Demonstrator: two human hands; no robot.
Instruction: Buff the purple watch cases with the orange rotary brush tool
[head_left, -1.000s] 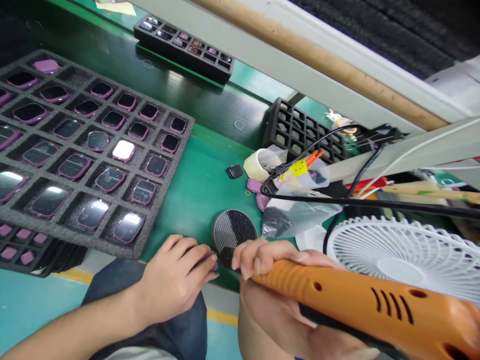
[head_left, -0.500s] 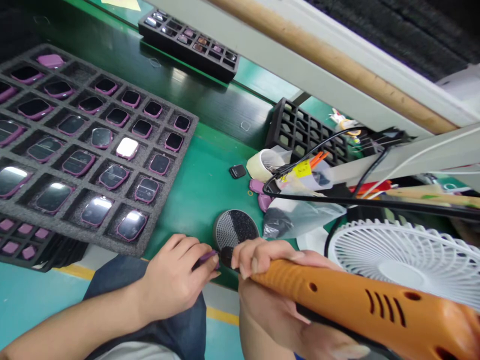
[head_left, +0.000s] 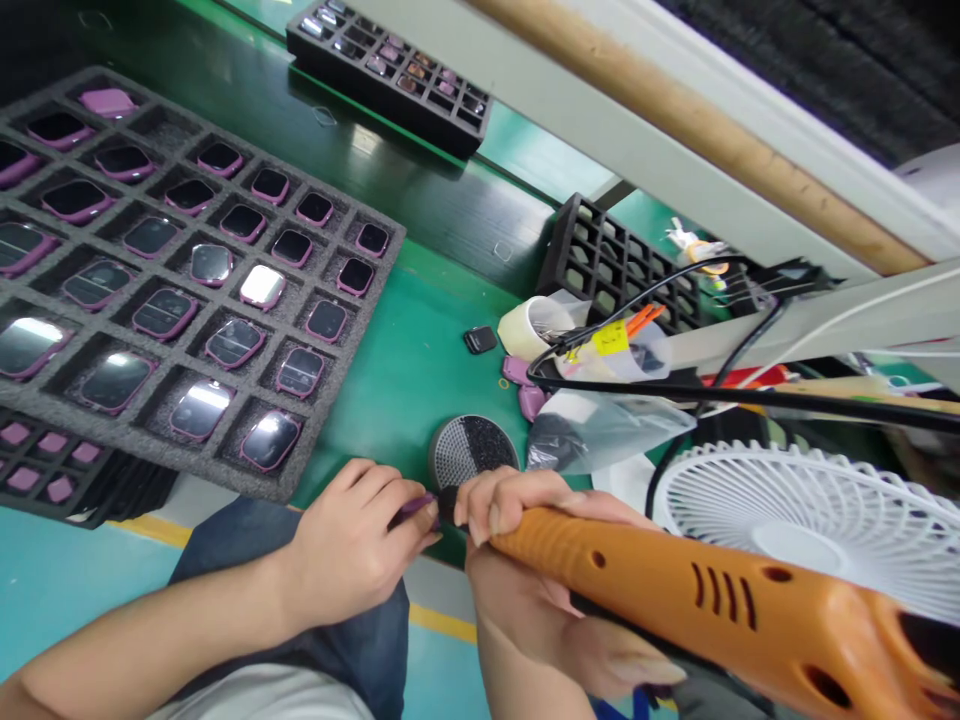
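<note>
My left hand (head_left: 356, 550) is closed on a small purple watch case (head_left: 417, 507), held at the near edge of the green bench. My right hand (head_left: 525, 520) grips an orange electric screwdriver (head_left: 712, 600), whose black tip (head_left: 448, 502) touches the purple case. Just beyond the tip lies a round grey screw dish (head_left: 472, 452). To the left sits a grey foam tray (head_left: 187, 290) with several purple-rimmed watch cases lying screen up in its pockets.
A white desk fan (head_left: 817, 520) stands at the right. Black cables, a clear plastic bag (head_left: 600, 425), a tape roll (head_left: 529, 325) and loose purple parts crowd the middle. Black grid trays (head_left: 390, 75) (head_left: 600, 265) lie farther back. A second tray (head_left: 52, 475) sits under the foam one.
The view has shifted slightly, so everything sits a little up and to the right. Both hands stay together with the screwdriver tip at the purple case.
</note>
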